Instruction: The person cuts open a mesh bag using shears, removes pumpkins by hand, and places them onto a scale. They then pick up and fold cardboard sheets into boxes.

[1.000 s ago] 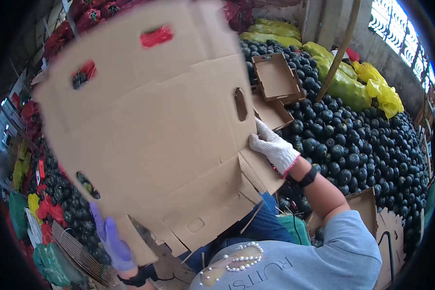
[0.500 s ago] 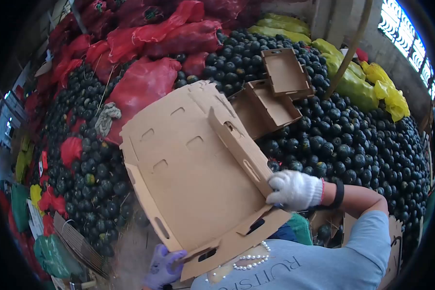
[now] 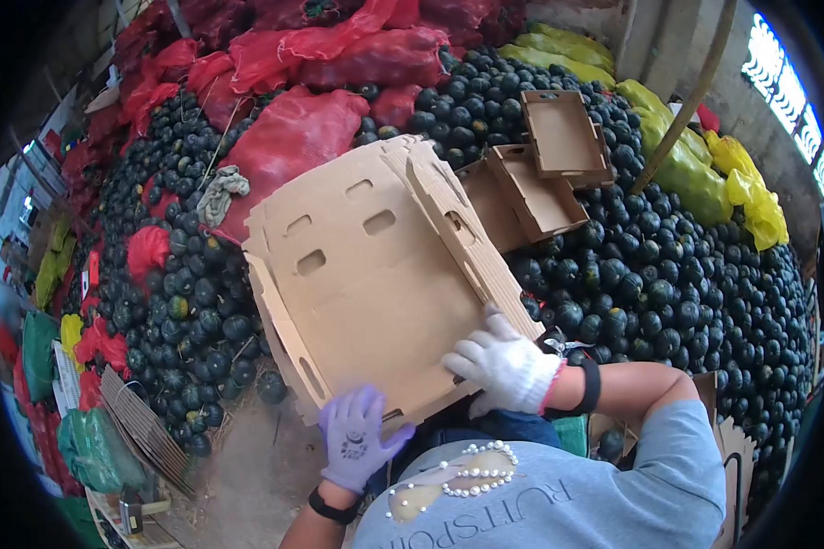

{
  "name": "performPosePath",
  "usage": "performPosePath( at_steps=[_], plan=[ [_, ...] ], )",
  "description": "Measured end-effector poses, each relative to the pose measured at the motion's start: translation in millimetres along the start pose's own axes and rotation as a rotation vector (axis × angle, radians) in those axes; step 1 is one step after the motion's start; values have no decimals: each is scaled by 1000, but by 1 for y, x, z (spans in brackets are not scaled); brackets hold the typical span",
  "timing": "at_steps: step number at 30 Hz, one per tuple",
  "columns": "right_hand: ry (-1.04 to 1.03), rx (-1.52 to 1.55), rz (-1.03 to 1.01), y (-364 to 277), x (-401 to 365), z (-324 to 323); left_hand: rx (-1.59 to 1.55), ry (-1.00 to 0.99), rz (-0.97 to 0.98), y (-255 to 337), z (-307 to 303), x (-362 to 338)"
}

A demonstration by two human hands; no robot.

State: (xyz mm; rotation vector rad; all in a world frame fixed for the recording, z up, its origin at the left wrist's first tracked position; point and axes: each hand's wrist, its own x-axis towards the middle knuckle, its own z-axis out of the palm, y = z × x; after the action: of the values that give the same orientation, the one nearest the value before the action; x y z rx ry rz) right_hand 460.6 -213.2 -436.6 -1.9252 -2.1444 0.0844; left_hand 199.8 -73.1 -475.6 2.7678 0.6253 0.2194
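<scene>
A partly folded cardboard tray lies tilted in front of me, its side flaps raised and several slots showing at its far end. My left hand, in a purple glove, rests with spread fingers on the near left corner. In a white glove, my right hand lies on the near right corner, fingers apart over the edge. The near flap is folded inward between the hands.
Dark green round squash are heaped behind and on both sides. Finished cardboard trays sit on the heap. Red mesh sacks, yellow-green sacks and flat cardboard sheets surround the area.
The near flap has gone from hanging outward to folded in. My left hand has moved up onto the corner, and my right hand has shifted left and opened. Slots at the far end now show as open holes.
</scene>
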Motion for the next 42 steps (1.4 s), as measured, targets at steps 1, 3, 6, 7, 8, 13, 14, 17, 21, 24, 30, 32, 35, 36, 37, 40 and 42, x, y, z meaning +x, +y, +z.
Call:
performPosePath(
  at_steps=[1,3,6,7,8,13,14,17,21,24,30,32,35,36,37,40,42],
  plan=[
    [-107,-34,49,-3,1,10,91,39,4,-3,9,3],
    [-244,51,53,7,14,15,35,-158,-32,-8,-5,16],
    [-331,96,-74,15,25,3,27,-258,89,-12,-35,22],
    [-344,115,-79,15,24,-5,-93,-176,157,-12,-49,22],
    [-329,113,-47,15,20,-8,-218,-94,224,-14,-56,24],
    [-280,195,-143,-8,-17,-1,-1391,556,-296,-22,-70,24],
    [-405,278,-214,-8,-22,-2,-1647,154,-278,-74,-57,11],
    [-223,945,-227,19,-13,-34,-1621,298,-281,-55,-38,18],
    [176,1047,389,74,9,-40,-1442,105,-88,-61,-40,28],
    [161,1042,329,62,-1,-29,-1773,181,-122,-66,-23,29],
    [519,1060,602,55,2,4,-705,710,-177,-20,-43,34],
    [648,902,274,48,-3,1,-710,672,-185,-38,-35,27],
    [406,1399,81,75,-9,15,-1268,541,321,-71,-11,25],
    [461,1202,-99,79,-6,8,-1260,550,319,-67,-14,26],
    [309,956,47,74,-4,4,-1054,446,203,-65,-18,26],
    [103,505,164,66,18,-20,-527,257,34,-73,-20,36],
    [-42,108,76,55,39,-31,-65,98,176,-48,-42,57]
  ],
)
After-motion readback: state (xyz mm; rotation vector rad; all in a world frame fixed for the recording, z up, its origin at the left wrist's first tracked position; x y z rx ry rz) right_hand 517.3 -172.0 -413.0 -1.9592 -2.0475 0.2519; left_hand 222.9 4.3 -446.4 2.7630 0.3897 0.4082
